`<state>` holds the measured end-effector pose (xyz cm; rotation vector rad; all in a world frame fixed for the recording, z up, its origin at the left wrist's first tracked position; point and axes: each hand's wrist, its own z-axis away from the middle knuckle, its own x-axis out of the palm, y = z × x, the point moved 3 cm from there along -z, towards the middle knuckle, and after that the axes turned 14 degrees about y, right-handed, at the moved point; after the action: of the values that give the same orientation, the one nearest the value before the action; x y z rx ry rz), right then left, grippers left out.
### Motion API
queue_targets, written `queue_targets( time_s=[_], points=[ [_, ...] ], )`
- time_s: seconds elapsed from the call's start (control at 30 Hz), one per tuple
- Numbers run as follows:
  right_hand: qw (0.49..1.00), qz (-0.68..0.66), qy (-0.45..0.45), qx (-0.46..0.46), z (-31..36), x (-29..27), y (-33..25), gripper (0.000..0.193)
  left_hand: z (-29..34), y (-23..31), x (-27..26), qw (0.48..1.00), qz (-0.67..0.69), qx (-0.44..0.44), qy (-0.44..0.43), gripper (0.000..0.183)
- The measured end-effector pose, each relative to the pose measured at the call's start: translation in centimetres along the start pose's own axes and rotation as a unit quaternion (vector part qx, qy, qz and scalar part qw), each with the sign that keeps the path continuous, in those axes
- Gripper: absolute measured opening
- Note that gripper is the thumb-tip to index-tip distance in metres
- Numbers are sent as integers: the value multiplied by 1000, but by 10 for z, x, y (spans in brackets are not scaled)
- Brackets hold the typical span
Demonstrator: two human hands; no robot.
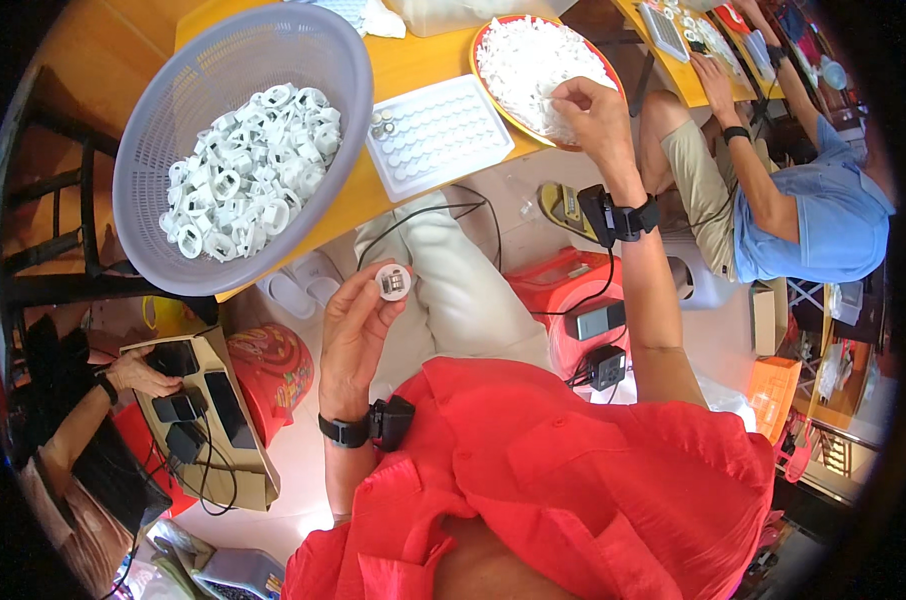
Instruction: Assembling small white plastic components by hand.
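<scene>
A tiled floor and a yellow counter (413,60) fill the upper part of your view, with a co-worker in a blue shirt (813,215) between 2 and 3 o'clock and another person's hand (145,372) near 9 o'clock, by an open cardboard box (263,478).

On your counter, a grey perforated basket (188,105) stands at 10 o'clock, heaped with white plastic housings (258,170). At 12 o'clock lies a white tray (410,187) with rows of round pockets; a few small metallic pieces (384,126) sit by its 9 o'clock side. At 1 o'clock, a red-rimmed plate (606,60) is piled with small white plastic pieces (521,62).

Your left hand (358,322), just off the centre toward 9 o'clock, grips a round white housing (394,282) between thumb and fingers, its opening facing up and metal showing inside. It is held above your lap, well apart from the plate. Your right hand (591,112) is at the plate's 4 o'clock side, thumb and fingertips drawn together over the pile; you cannot tell from here whether they hold a piece.

The step in hand looks like picking 1 small piece while the housing waits. The next move seems to call for a light, sure pinch on 1 piece alone, with the housing kept level and its opening upward.
</scene>
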<state>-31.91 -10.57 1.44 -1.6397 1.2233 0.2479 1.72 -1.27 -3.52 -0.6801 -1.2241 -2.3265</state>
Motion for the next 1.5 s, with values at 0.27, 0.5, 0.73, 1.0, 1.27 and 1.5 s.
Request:
queue_targets(
  time_s=[0.27, 0.5, 0.73, 1.0, 1.27, 1.5],
  points=[
    [922, -295, -80, 238, 8, -11, -10, 22, 1, -3, 1, 1000, -9, -5, 13, 27],
    [886, -362, -177, 230, 40, -12, -66, 20, -2, -5, 1, 1000, -19, -8, -21, 29],
    [853, -396, -271, 206, 82, 4, -105, 16, 0, -1, 6, 999, -27, -12, -26, 29],
    [861, -382, -274, 196, 105, 19, -112, 22, 0, -1, 4, 1000, 0, -22, -13, 28],
    [860, -360, -284, 221, 115, 26, -119, 16, 1, -1, 0, 1000, 9, -30, -5, 28],
    [841, -397, -286, 231, 128, 27, -133, 13, -1, -4, -2, 999, 25, -43, -15, 29]
  ],
)
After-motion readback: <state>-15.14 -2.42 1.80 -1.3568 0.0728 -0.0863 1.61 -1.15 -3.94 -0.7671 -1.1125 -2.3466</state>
